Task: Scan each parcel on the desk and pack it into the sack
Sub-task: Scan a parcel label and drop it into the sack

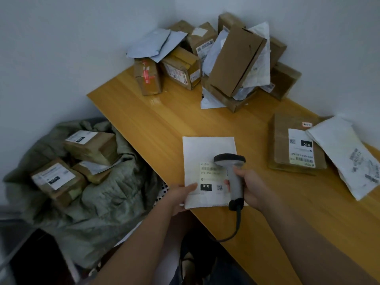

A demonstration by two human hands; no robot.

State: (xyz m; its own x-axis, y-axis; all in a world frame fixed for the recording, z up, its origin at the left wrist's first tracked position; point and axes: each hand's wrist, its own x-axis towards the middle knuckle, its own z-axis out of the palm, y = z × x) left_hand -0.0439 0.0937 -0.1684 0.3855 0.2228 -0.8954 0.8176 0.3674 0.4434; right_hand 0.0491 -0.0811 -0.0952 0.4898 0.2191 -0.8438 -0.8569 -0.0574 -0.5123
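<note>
Head view: the white mailer lies flat at the near edge of the surface, left hand pinching its near left corner; it looks light, thin and floppy, best held by an edge; right hand wraps the scanner, head over the label; sack slumps left, holding boxes; more parcels fill the white-walled corner.

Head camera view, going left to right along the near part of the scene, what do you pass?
Grey-green sack holding brown boxes → left hand gripping the white mailer's corner → white mailer → scanner gripped by the right hand → flat brown parcel → white bag at the right edge.
</note>
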